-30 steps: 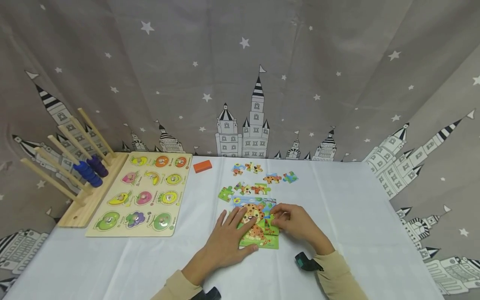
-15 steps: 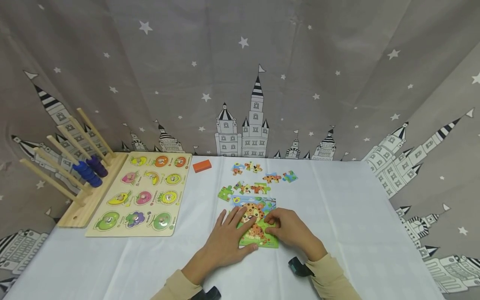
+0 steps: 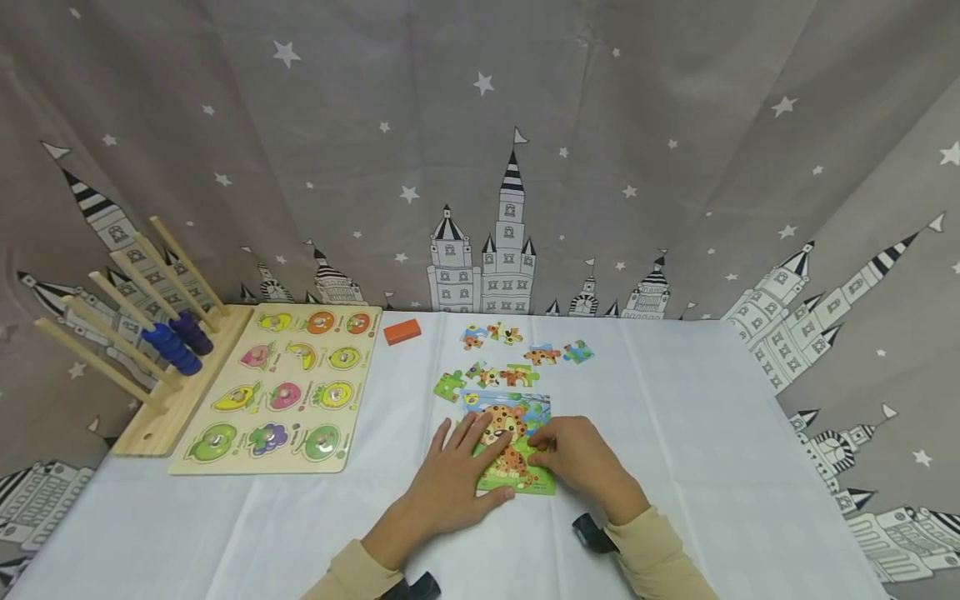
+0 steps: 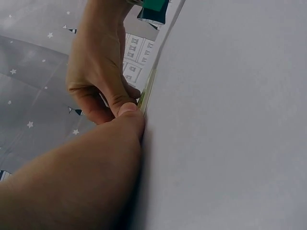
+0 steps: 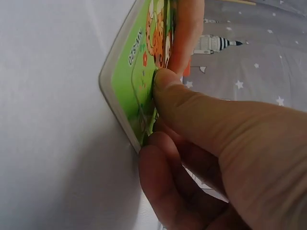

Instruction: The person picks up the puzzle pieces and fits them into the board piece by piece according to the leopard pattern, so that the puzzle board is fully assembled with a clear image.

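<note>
A jigsaw puzzle board (image 3: 525, 483) with a spotted leopard picture lies on the white table, its green border showing in the right wrist view. My left hand (image 3: 450, 483) rests on its left part with the fingers spread, hiding part of the picture. At the board's right side, my right hand (image 3: 588, 458) pinches a puzzle piece (image 5: 154, 120) between thumb and curled fingers, low against the board. Most of that piece is hidden by the fingers. Beyond the board lie loose jigsaw pieces, among them a green piece (image 3: 450, 386) and a leopard-patterned piece (image 3: 519, 376).
More loose pieces, such as a blue-green one (image 3: 578, 352), lie farther back. An orange block (image 3: 402, 332) is left of them. To the left are a wooden fruit peg puzzle (image 3: 273, 425) and a pegged wooden stand (image 3: 161, 421) with blue and purple rings.
My right hand has moved slightly left and down with the piece, which was tilted above the board and now sits low in it. The left hand has stayed in place.
</note>
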A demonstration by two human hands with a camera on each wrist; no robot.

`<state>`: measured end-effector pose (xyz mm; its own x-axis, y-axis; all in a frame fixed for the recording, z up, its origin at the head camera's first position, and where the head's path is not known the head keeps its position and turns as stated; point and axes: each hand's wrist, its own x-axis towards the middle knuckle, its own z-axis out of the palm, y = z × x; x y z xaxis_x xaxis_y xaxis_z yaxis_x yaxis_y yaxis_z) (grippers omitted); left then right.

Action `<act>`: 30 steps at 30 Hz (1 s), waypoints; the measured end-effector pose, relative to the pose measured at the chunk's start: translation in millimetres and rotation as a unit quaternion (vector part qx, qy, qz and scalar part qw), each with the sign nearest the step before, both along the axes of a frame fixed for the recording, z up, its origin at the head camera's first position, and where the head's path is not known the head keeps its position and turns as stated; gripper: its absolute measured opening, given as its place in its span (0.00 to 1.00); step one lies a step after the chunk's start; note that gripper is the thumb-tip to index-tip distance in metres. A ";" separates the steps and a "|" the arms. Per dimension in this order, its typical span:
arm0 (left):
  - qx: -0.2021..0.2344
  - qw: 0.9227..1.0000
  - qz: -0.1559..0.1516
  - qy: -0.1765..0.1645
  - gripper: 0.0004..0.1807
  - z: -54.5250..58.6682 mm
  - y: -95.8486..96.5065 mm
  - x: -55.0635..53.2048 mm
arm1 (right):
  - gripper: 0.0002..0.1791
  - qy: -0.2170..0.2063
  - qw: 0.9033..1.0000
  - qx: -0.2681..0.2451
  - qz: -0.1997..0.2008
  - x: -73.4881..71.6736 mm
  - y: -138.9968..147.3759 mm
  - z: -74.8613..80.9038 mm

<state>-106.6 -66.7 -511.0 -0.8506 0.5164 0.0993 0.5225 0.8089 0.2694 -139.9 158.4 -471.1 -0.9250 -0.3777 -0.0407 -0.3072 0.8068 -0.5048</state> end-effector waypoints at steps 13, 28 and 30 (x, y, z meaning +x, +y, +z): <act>0.008 1.000 -0.002 0.003 0.41 0.8 -2.0 0.6 | 0.10 0.035 0.999 0.037 0.008 2.5 -4.4 2.2; 0.015 1.000 0.002 0.001 0.40 0.3 0.2 -0.1 | 0.22 -0.026 0.991 -0.058 -0.120 -48.4 36.8 -0.3; 0.017 1.000 0.004 -0.001 0.40 0.0 0.4 -0.1 | 0.29 -0.015 0.983 -0.061 -0.171 -70.2 49.0 -5.9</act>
